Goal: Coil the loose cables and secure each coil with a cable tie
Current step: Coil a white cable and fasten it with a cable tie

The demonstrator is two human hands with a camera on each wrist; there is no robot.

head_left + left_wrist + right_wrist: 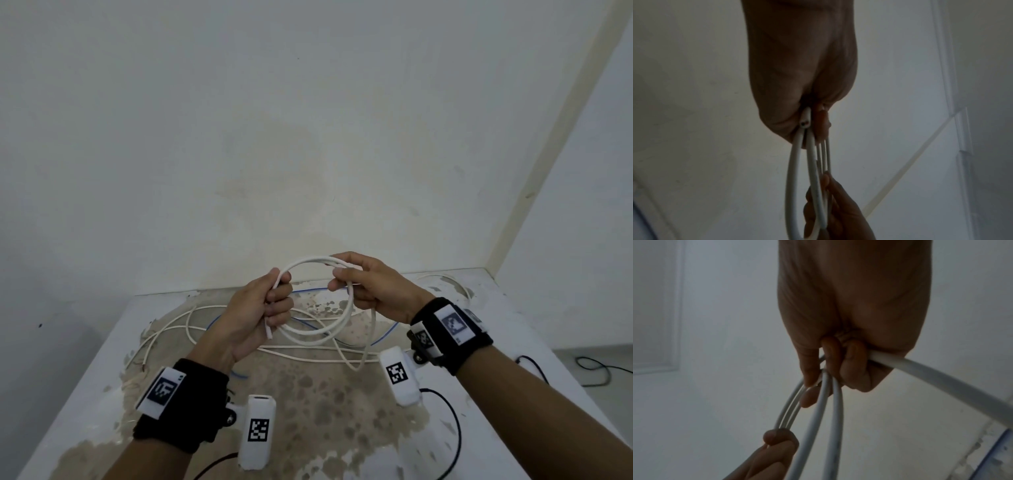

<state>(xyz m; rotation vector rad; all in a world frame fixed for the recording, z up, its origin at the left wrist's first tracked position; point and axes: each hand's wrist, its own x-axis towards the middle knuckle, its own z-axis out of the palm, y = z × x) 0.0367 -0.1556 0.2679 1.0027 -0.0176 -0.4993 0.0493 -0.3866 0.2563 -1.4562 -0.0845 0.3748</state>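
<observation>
A white cable (344,317) is wound into a round coil held in the air above the table. My left hand (274,305) grips the coil's left side, fingers curled round the strands, and the cut end (269,333) sticks out below the fist. My right hand (346,279) holds the coil's upper right side between thumb and fingers. A loose tail (371,337) hangs from the right hand down to the table. The left wrist view shows the cut end (805,124) and the strands (813,164) running to the right hand (830,203). The right wrist view shows the strands (830,402) under curled fingers.
More loose white cables (164,334) and a thin blue wire (308,291) lie tangled on the stained white table (325,411). Black leads (448,414) trail off the table's right edge. A white wall stands close behind. No cable tie is visible.
</observation>
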